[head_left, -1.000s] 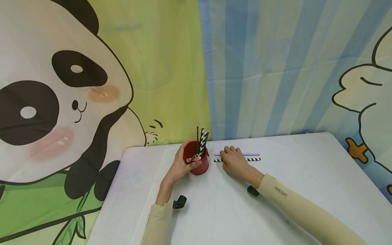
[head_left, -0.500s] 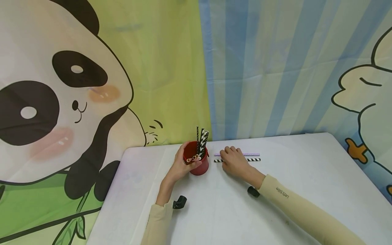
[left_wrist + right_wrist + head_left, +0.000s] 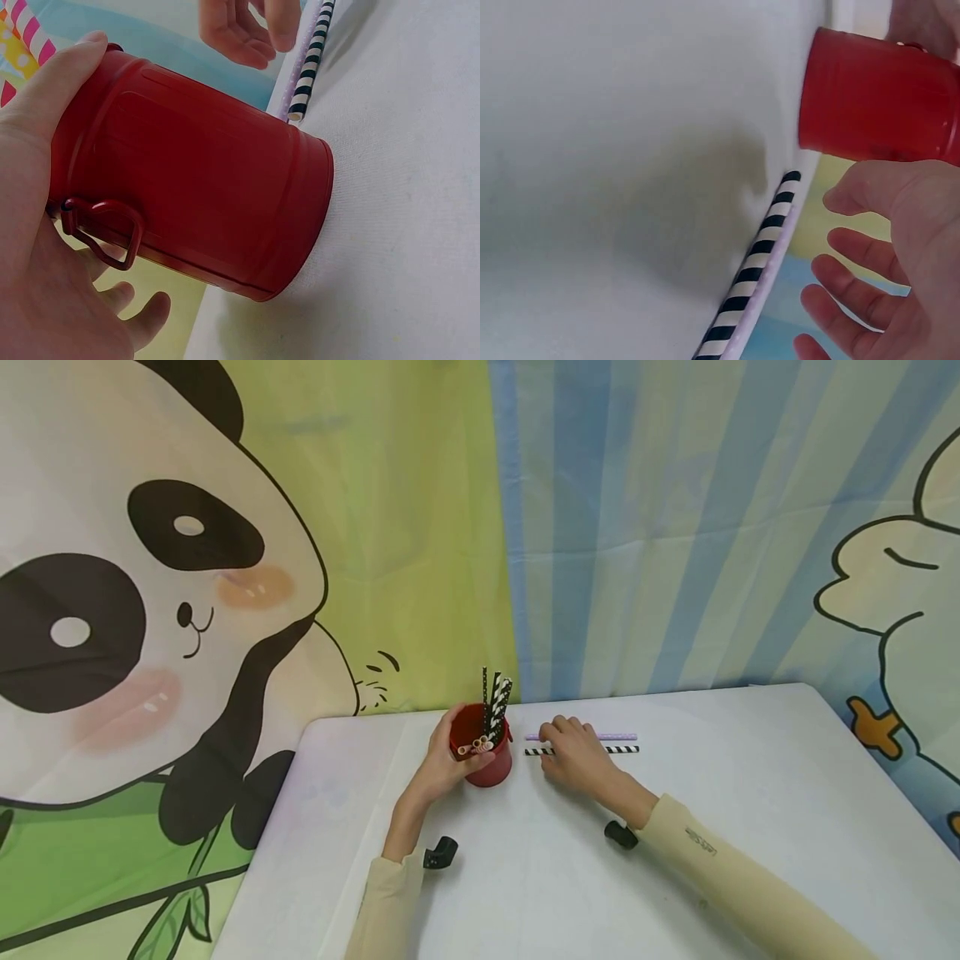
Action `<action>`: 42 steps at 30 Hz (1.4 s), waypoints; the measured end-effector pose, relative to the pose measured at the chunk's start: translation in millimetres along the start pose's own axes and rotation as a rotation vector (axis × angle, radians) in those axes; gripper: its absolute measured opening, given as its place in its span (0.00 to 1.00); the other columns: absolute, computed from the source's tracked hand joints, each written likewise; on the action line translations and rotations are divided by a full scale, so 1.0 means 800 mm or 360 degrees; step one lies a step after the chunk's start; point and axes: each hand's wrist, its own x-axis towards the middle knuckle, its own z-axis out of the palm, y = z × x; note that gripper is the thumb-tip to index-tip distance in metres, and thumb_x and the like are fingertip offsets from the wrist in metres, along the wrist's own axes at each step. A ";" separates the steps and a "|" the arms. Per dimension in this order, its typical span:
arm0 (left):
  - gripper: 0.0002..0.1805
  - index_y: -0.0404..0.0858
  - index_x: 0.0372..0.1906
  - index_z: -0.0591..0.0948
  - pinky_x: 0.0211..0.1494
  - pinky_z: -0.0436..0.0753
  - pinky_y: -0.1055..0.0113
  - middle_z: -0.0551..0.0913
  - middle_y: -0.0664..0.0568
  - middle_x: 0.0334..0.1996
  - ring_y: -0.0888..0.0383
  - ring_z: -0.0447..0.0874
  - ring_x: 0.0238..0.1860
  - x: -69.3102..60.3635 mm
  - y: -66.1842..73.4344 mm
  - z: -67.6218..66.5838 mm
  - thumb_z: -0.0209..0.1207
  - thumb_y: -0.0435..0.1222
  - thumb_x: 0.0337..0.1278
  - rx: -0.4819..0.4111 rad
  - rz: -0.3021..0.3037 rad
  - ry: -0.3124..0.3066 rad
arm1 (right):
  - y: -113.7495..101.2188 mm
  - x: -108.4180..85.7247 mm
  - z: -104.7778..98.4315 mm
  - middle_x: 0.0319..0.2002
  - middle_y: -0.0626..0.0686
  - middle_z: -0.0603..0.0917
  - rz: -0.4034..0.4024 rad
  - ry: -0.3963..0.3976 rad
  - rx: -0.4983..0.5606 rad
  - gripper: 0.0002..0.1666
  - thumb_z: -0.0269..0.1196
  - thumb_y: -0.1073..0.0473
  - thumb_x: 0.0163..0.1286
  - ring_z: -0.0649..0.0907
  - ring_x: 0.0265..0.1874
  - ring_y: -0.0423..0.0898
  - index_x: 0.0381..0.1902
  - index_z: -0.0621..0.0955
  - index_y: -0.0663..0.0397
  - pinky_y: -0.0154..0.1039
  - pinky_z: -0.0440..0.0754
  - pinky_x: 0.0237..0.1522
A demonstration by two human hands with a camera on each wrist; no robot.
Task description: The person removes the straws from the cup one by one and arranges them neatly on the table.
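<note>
My left hand (image 3: 441, 768) holds a red metal bucket (image 3: 492, 770) by its rim, thumb on the near side, as the left wrist view shows. Paper straws stand in the bucket: black-and-white patterned straws (image 3: 497, 708) lean tall at the right, and shorter pink and orange-toned straw ends (image 3: 477, 746) show at the front. Right of the bucket, my right hand (image 3: 579, 762) hovers over two straws lying side by side on the table. One is a black-and-white striped straw (image 3: 746, 285), the other a pale purple straw (image 3: 621, 737). In the right wrist view its fingers are loosely bent, holding nothing.
A white-covered table (image 3: 525, 877) carries everything. Behind its back edge hangs a printed curtain (image 3: 420, 527) with a panda and stripes. Black angled pieces (image 3: 441, 852) sit by each wrist.
My right hand has shifted very slightly right, its fingers loosening above the two lying straws. The left hand and the bucket stay in place.
</note>
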 end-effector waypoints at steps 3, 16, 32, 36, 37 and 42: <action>0.54 0.56 0.77 0.54 0.70 0.73 0.44 0.63 0.51 0.72 0.50 0.60 0.73 0.000 0.001 0.001 0.75 0.47 0.48 -0.0002 0.0005 0.0001 | -0.004 -0.002 -0.006 0.38 0.52 0.80 0.0030 -0.0002 0.0054 0.15 0.69 0.58 0.61 0.78 0.38 0.53 0.44 0.81 0.53 0.47 0.74 0.37; 0.54 0.55 0.77 0.55 0.71 0.72 0.44 0.66 0.53 0.70 0.52 0.63 0.71 0.001 -0.001 0.002 0.75 0.47 0.48 -0.0026 0.0036 0.0005 | -0.038 -0.010 -0.014 0.44 0.54 0.83 0.0098 0.0061 0.0368 0.16 0.69 0.57 0.62 0.79 0.41 0.50 0.48 0.82 0.54 0.47 0.77 0.43; 0.54 0.51 0.79 0.52 0.72 0.69 0.41 0.64 0.47 0.72 0.47 0.61 0.73 0.001 0.000 0.001 0.74 0.41 0.51 -0.0029 0.0020 -0.0014 | -0.082 -0.011 -0.012 0.44 0.51 0.82 0.0018 0.0324 0.0596 0.12 0.66 0.60 0.64 0.80 0.45 0.48 0.46 0.79 0.53 0.45 0.81 0.49; 0.55 0.43 0.80 0.51 0.72 0.69 0.41 0.64 0.42 0.72 0.43 0.62 0.72 -0.001 0.011 0.000 0.73 0.37 0.51 -0.0039 0.0040 -0.0033 | -0.096 -0.009 -0.008 0.44 0.51 0.81 0.0014 0.0400 0.0710 0.11 0.64 0.61 0.66 0.79 0.47 0.46 0.45 0.79 0.54 0.46 0.81 0.52; 0.55 0.41 0.79 0.52 0.71 0.70 0.41 0.64 0.41 0.72 0.43 0.63 0.72 -0.003 0.017 -0.001 0.73 0.36 0.51 -0.0042 0.0052 -0.0038 | -0.099 -0.008 -0.007 0.44 0.51 0.81 0.0014 0.0415 0.0729 0.11 0.64 0.61 0.66 0.78 0.47 0.45 0.46 0.78 0.54 0.45 0.81 0.53; 0.52 0.34 0.77 0.54 0.69 0.71 0.39 0.65 0.37 0.70 0.41 0.64 0.69 -0.014 0.045 -0.007 0.71 0.33 0.50 -0.0052 0.0098 -0.0056 | -0.112 0.000 -0.002 0.43 0.53 0.80 0.0017 0.0475 0.0762 0.12 0.65 0.59 0.66 0.77 0.46 0.47 0.45 0.77 0.52 0.42 0.79 0.50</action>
